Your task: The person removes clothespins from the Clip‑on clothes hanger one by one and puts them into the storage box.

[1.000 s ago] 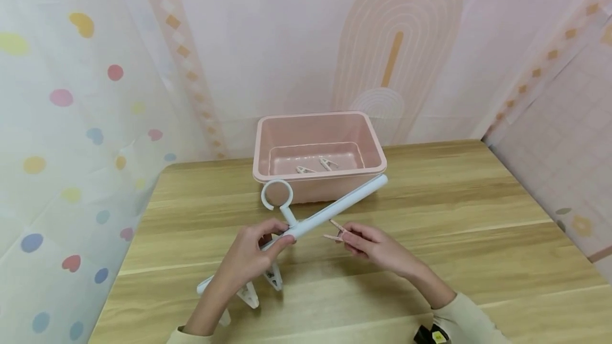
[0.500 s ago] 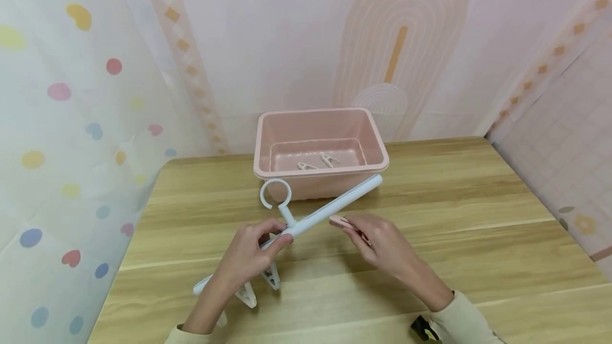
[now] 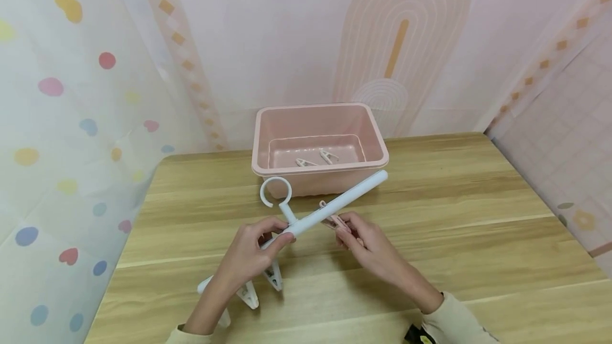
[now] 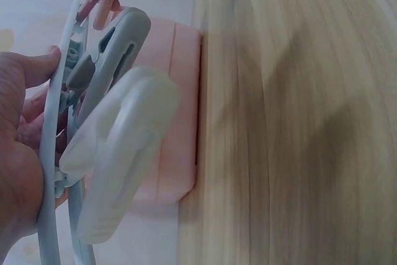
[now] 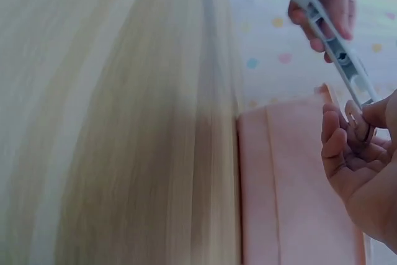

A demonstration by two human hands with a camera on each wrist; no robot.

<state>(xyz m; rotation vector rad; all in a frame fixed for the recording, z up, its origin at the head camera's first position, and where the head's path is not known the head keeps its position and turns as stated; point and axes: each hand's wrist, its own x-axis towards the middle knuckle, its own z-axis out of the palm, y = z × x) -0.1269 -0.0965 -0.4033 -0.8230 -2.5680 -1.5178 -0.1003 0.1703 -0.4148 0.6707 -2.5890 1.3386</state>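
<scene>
A light blue clip hanger (image 3: 341, 201) with an open ring hook (image 3: 276, 191) slants up to the right above the table. My left hand (image 3: 253, 251) grips it near its middle, thumb in front. Off its lower left part hang several pale clips (image 3: 248, 296); close up, the left wrist view has a grey-blue clip (image 4: 121, 48) and a whitish clip (image 4: 127, 153). My right hand (image 3: 375, 248) pinches a pink clip (image 3: 336, 222) whose tip is at the underside of the hanger's right half. Whether that clip is attached, I cannot tell.
A pink plastic bin (image 3: 315, 180) stands at the back of the wooden table (image 3: 454, 216), just behind the hanger. Two white clips (image 3: 328, 156) lie inside it. Patterned cloth (image 3: 296, 41) hangs behind and at both sides.
My right hand has turned the pink clip over and brought it up to the hanger from below. The left hand and the hanger have hardly moved.
</scene>
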